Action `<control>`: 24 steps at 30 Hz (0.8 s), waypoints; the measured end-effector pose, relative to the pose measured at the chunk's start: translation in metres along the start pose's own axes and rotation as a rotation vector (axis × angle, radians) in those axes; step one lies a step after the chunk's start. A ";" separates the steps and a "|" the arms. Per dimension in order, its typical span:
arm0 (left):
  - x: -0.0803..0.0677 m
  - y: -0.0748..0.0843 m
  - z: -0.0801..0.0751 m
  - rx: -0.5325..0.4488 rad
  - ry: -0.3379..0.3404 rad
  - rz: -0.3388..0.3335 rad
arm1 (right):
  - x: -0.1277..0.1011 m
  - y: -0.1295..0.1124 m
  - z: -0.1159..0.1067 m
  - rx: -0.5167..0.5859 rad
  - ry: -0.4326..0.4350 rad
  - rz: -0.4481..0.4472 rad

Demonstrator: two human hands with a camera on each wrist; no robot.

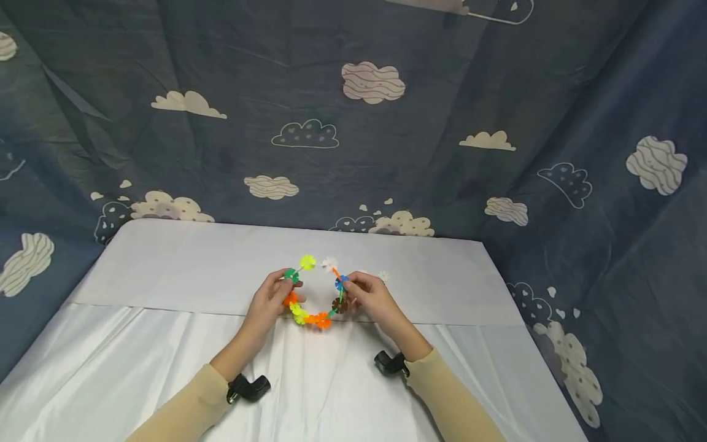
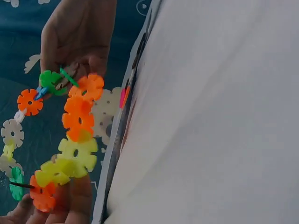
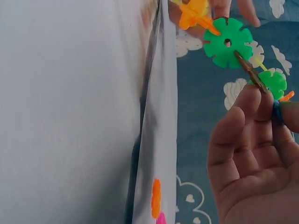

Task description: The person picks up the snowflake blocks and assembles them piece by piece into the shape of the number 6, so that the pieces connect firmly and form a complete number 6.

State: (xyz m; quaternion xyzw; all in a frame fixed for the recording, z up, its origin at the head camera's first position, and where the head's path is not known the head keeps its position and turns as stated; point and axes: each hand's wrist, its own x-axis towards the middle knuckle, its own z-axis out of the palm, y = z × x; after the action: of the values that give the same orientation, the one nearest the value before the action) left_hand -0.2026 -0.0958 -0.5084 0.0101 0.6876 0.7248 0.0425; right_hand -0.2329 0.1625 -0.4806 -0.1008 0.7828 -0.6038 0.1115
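A curved chain of plastic snowflake discs [image 1: 315, 294], orange, yellow, green, blue and white, hangs as an open ring just above the counter [image 1: 166, 270], its gap at the far side. The left hand [image 1: 270, 301] pinches the chain's left end in a closed grip; the right hand [image 1: 372, 298] pinches the right end near a blue disc. Just right of the chain a loose white disc [image 1: 383, 276] lies on the counter. In my judgement, closing the ring calls for lining up the end slots squarely before pressing.
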 end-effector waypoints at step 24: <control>-0.006 -0.007 0.010 -0.046 0.083 0.076 | -0.026 0.007 -0.014 -0.188 -0.217 0.010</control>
State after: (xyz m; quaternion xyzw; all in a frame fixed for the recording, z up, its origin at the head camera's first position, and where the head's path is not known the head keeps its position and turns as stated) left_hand -0.1960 -0.0860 -0.5145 0.0051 0.6709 0.7414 -0.0132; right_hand -0.2125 0.1852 -0.4822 -0.1718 0.8197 -0.5129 0.1885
